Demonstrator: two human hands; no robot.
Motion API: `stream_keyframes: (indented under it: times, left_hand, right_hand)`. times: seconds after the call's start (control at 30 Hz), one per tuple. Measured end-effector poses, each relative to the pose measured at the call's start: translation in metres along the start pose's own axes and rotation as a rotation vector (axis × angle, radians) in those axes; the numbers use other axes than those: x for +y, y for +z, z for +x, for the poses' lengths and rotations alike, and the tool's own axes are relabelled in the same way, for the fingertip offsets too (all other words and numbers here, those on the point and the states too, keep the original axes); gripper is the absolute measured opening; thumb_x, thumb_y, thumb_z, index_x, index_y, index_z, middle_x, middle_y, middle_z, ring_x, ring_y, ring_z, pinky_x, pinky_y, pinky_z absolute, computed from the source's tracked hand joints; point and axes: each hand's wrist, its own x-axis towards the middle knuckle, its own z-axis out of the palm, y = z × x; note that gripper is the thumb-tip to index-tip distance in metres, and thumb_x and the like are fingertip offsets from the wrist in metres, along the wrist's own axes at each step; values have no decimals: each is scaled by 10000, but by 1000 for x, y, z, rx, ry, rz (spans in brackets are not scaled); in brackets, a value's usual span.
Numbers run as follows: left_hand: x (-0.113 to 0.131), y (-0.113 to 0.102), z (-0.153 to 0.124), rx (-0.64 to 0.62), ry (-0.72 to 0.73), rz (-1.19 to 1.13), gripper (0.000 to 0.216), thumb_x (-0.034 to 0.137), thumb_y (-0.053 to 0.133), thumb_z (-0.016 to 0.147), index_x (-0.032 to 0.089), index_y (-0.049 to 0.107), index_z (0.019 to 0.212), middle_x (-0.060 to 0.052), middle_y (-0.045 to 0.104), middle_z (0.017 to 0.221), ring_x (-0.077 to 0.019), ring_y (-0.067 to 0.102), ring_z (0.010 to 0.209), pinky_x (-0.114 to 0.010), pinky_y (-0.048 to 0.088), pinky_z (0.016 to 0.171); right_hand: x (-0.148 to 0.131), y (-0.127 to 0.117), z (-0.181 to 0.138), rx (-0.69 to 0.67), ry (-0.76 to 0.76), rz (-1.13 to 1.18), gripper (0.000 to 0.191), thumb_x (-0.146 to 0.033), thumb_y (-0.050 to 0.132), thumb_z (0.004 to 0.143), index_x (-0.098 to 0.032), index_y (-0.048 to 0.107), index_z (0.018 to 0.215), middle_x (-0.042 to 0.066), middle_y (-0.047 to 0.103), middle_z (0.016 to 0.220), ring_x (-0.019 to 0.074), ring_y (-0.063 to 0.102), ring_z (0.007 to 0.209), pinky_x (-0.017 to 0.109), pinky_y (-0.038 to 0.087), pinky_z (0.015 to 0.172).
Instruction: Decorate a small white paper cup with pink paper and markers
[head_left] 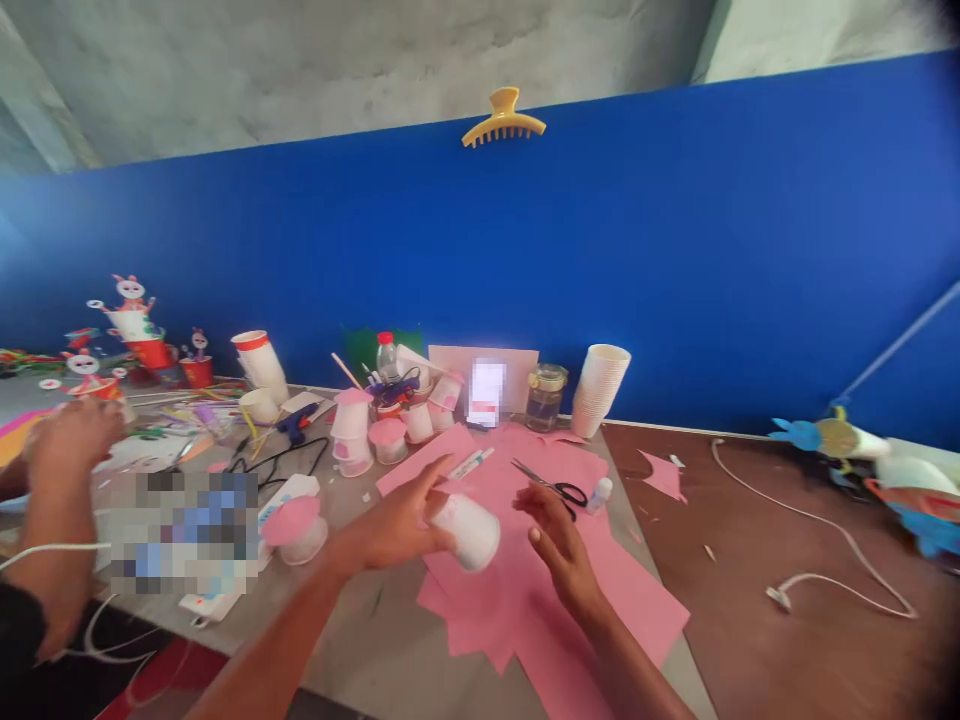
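Gripping one white paper cup (pixel 472 533) in left hand (pixel 399 524)
Slanting lengthwise toward unclenched right hand (pixel 559 548), near one pair of black-handled scissors (pixel 551 484)

"Is the light good?"

"Fairly bright and diffuse; the blue panel (pixel 450 240) pales toward its left end, and shadows on the pink paper (pixel 517 590) are soft."

"And the sharpness?"

"The blue craft pieces (pixel 926 530) at far right smear, the right-hand corners darken, and pixelation breaks up the glowing phone screen (pixel 486 390)."

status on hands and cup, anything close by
Left hand: holding white cup, tilted. Right hand: open, apart from cup. Scissors close by, on pink paper.
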Motion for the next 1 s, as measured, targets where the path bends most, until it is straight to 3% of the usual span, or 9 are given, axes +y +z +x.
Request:
stream_keyframes:
  times: [0.07, 0.17, 0.37, 0.43, 0.5, 0.6, 0.67, 0.87, 1.0]
  left_hand:
    - [1, 19, 16, -114, 24, -107, 941, 303, 730, 667, 305, 233, 1466, -105, 436, 1434, -308, 510, 1189, -366, 479, 881]
    - [-6, 44, 42, -156, 26, -207, 916, 271, 754, 636, 298, 314, 1439, -115, 480, 1388, -315, 504, 1191, -390, 477, 890]
    - [-20, 74, 75, 65, 34, -475, 905, 345, 746, 669, 279, 281, 1443, -163, 398, 1392, -267, 595, 980, -399, 501, 789]
    - [-24, 87, 79, 138, -14, -600, 949, 404, 755, 658, 239, 252, 1445, -181, 407, 1354, -282, 564, 1038, -394, 493, 797]
    - [-29, 100, 80, 103, -10, -776, 966, 436, 781, 624, 229, 281, 1423, -163, 479, 1281, -295, 529, 1098, -386, 473, 831]
    - [-33, 117, 79, 25, 32, -895, 744, 465, 774, 633, 176, 491, 1258, -122, 592, 1088, -269, 562, 993, -358, 457, 803]
    - [-35, 122, 77, 27, 3, -903, 637, 437, 777, 642, 171, 545, 1172, -103, 606, 1036, -254, 561, 956, -348, 450, 780]
    - [-34, 116, 72, -22, -56, -930, 539, 295, 743, 684, 186, 537, 1170, -88, 610, 1076, -247, 539, 1003, -363, 426, 837]
    - [-31, 112, 68, -77, -50, -915, 495, 195, 678, 705, 203, 538, 1180, -79, 613, 1119, -242, 538, 1027, -378, 406, 887]
  right_hand:
    - [-6, -1, 0, -76, 104, 189, 531, -523, 547, 848, -304, 445, 1321, 92, 525, 1264, 262, 568, 1089, 444, 442, 927]
    - [-12, -2, 1, -108, 272, 289, 567, -491, 657, 781, -300, 509, 1294, 84, 525, 1311, 261, 570, 1081, 398, 475, 866]
    - [-15, 4, 11, 52, 387, 517, 444, -446, 704, 738, -233, 641, 1122, 74, 679, 1081, 275, 631, 957, 359, 502, 755]
    - [-13, 7, 13, 127, 415, 570, 436, -451, 701, 737, -224, 647, 1105, 76, 686, 1063, 278, 632, 957, 361, 504, 758]
    - [-11, 11, 13, 175, 436, 592, 447, -462, 703, 728, -223, 648, 1102, 78, 691, 1042, 282, 631, 958, 368, 504, 765]
    - [-7, 14, 11, 218, 459, 567, 467, -456, 720, 710, -233, 645, 1114, 68, 692, 1032, 273, 628, 952, 364, 498, 774]
    - [-5, 14, 10, 259, 495, 532, 476, -475, 710, 714, -230, 646, 1117, 64, 696, 1011, 263, 632, 923, 360, 493, 767]
    - [-2, 6, 11, 352, 500, 270, 364, -524, 660, 721, -196, 690, 877, 29, 686, 784, 199, 596, 725, 302, 460, 665]
    - [-3, 5, 12, 354, 438, 103, 374, -555, 613, 729, -192, 592, 640, -22, 555, 575, 133, 452, 549, 251, 371, 519]
